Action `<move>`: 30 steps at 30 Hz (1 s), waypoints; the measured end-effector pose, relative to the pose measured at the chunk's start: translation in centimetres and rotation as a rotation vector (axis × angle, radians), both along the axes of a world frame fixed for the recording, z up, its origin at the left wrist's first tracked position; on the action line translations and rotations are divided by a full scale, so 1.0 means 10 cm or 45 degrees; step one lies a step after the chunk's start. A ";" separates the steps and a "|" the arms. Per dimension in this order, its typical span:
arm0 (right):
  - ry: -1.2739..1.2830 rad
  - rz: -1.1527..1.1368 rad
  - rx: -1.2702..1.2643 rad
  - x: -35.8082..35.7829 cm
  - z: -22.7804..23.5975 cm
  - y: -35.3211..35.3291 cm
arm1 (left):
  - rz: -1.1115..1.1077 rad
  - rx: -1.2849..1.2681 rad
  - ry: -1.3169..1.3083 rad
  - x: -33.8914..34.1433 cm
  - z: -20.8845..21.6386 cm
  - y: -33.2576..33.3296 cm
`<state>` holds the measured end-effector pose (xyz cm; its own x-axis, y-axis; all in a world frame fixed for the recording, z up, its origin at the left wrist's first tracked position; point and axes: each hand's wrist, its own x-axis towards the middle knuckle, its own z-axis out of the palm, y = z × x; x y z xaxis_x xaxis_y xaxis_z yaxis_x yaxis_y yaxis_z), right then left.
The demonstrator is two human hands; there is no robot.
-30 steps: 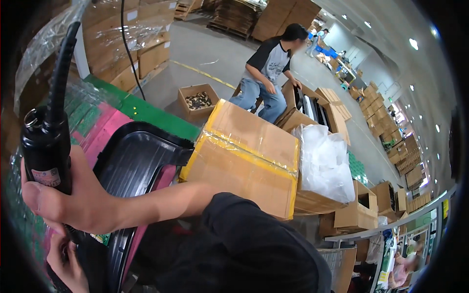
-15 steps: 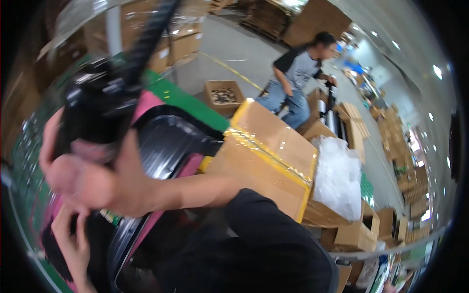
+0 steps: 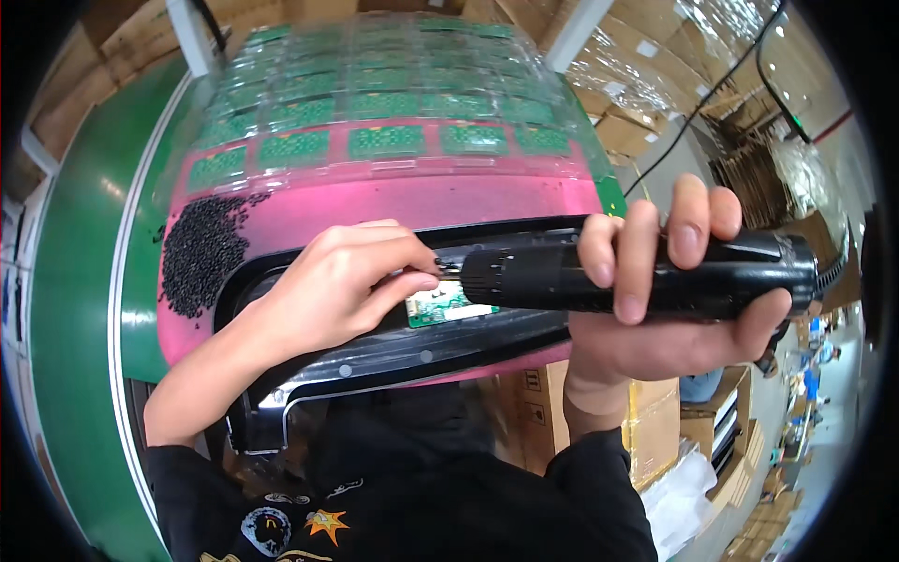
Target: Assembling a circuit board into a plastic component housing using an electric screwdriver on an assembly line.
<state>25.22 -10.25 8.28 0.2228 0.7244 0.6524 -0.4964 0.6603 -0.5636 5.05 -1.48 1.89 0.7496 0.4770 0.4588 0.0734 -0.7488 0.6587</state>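
Note:
My right hand point(image 3: 646, 345) is wrapped round a black electric screwdriver point(image 3: 529, 277), held nearly level with its tip pointing left. At that tip my left hand point(image 3: 342, 281) pinches a small dark screw point(image 3: 437, 265) between thumb and forefinger, against the thin bit. Fingertips hide part of the screw. Just below the bit, a small green circuit board point(image 3: 423, 313) with a white patch sits in a long, glossy black plastic housing point(image 3: 361, 362). The housing lies across the pink mat point(image 3: 393, 199) in front of me.
A heap of small black screws point(image 3: 201, 253) lies on the mat's left. Behind are clear plastic trays of green circuit boards point(image 3: 386, 140). A black cable point(image 3: 702, 108) hangs at the right. Cardboard boxes point(image 3: 655, 412) and white plastic wrap point(image 3: 676, 501) stand at lower right.
The view has swung from the aisle and a seated co-worker to the bench. The screwdriver, earlier upright near the camera, now lies level over the housing, its tip at my left fingers.

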 end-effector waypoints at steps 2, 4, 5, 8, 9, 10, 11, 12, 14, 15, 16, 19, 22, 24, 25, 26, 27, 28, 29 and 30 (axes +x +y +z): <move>-0.006 -0.004 0.042 0.00 0.01 0.00 | -0.007 -0.062 0.002 0.00 0.02 0.01; -0.013 0.030 0.083 0.01 -0.01 0.01 | -0.053 -0.112 -0.030 -0.01 -0.01 0.03; -0.012 0.042 0.079 -0.01 -0.01 0.01 | -0.041 -0.116 -0.030 -0.02 -0.02 0.03; -0.010 0.054 0.068 -0.02 -0.01 -0.01 | -0.097 -0.145 -0.038 -0.02 -0.03 0.03; -0.011 0.057 0.066 -0.02 -0.01 -0.01 | -0.083 -0.159 -0.029 -0.02 0.00 0.03; -0.013 0.047 0.064 -0.02 -0.01 -0.02 | -0.068 -0.173 -0.019 -0.02 0.01 0.02; -0.015 0.036 0.062 -0.01 -0.01 -0.02 | -0.066 -0.175 -0.020 -0.02 0.00 0.01; -0.014 0.038 0.062 -0.01 0.00 -0.02 | -0.070 -0.188 -0.008 -0.02 -0.01 0.01; -0.037 0.068 0.062 0.00 0.01 -0.01 | -0.074 -0.202 0.006 -0.02 -0.01 0.01; -0.036 0.062 0.060 0.01 0.01 -0.01 | -0.077 -0.117 -0.005 -0.01 -0.02 0.02; -0.055 0.077 0.052 0.02 0.02 -0.01 | -0.080 -0.032 -0.016 0.00 -0.02 0.02; -0.062 0.090 0.044 0.03 -0.01 0.02 | -0.084 -0.031 0.036 -0.01 -0.04 0.02; -0.107 0.157 0.021 0.07 -0.03 0.01 | -0.115 -0.048 -0.108 0.05 0.00 -0.01; -0.129 0.203 0.028 0.08 -0.05 0.04 | -0.136 0.005 -0.097 0.04 -0.04 0.02; -0.153 0.260 0.041 0.09 -0.07 0.06 | -0.147 0.064 -0.088 0.02 -0.07 0.03; -0.192 0.280 0.066 0.11 -0.09 0.08 | -0.130 0.071 -0.076 0.02 -0.07 0.02; -0.191 0.274 0.059 0.12 -0.09 0.07 | -0.137 0.065 -0.076 0.02 -0.07 0.03; -0.212 0.288 0.063 0.13 -0.10 0.07 | -0.146 0.082 -0.078 0.03 -0.08 0.04; -0.233 0.304 0.068 0.14 -0.10 0.07 | -0.154 0.100 -0.080 0.04 -0.08 0.04; -0.241 0.335 0.068 0.15 -0.11 0.08 | -0.145 0.101 -0.091 0.04 -0.08 0.03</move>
<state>26.76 -9.48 7.15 -0.0965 0.7049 0.7027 -0.5435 0.5541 -0.6305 5.45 -1.21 1.10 0.7610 0.3505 0.5459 -0.0601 -0.7997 0.5973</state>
